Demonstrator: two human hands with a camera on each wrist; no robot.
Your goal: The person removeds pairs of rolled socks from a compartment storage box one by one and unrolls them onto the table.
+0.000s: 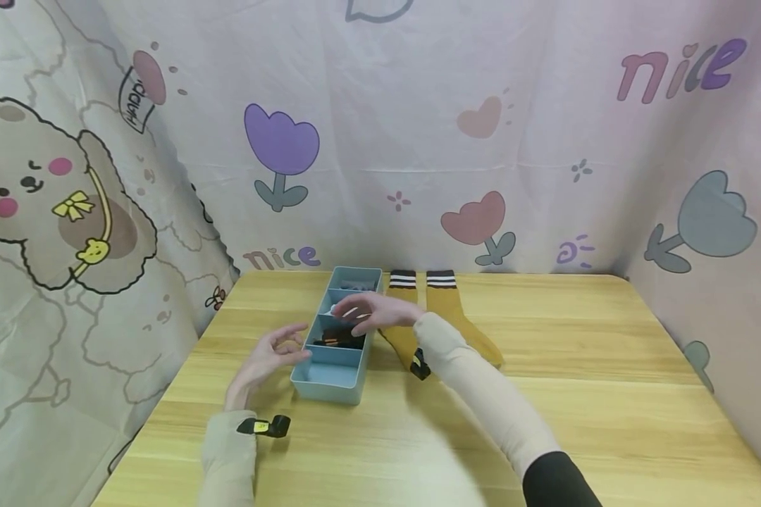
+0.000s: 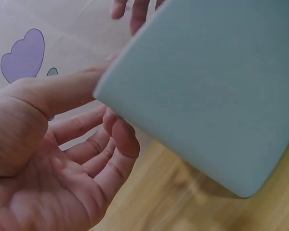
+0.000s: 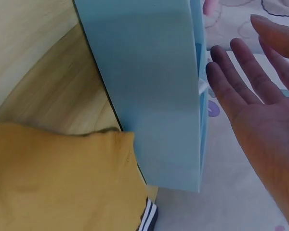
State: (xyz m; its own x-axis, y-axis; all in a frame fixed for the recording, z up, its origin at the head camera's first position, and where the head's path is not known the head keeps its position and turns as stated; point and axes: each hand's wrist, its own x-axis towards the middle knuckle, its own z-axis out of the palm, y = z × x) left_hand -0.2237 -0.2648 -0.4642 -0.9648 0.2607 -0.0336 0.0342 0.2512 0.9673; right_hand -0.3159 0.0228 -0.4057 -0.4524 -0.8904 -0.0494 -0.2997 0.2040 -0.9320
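The person's right hand (image 1: 380, 311) has its fingers released: they are parted and only slightly bent, reaching over the middle compartments of a pale blue box (image 1: 325, 392). In the head view one fingertip is just beside a small white thing (image 1: 332, 309); whether they touch cannot be told. The left hand (image 1: 268, 357) has softly curved, relaxed fingers, apart from the thumb, close to the long side of the box; the thumb tip is hidden behind the rim in the left wrist view, so its contact is unclear.

The box is long and stands upright on the tabletop (image 1: 545, 422), toward 11 o'clock from its middle. Three dividers make four compartments in a row. A purplish-grey item (image 1: 358, 287) lies in the 12 o'clock one, the white thing in the next, and dark things (image 1: 342, 337) with orange parts in the third.

The left hand is at 9 o'clock of the box, its forearm coming from 7 o'clock. The right hand is at 2 o'clock, its forearm rising from 5 o'clock across one of two mustard socks (image 1: 459, 324), which lie at 3 o'clock of the box, striped cuffs toward 12.
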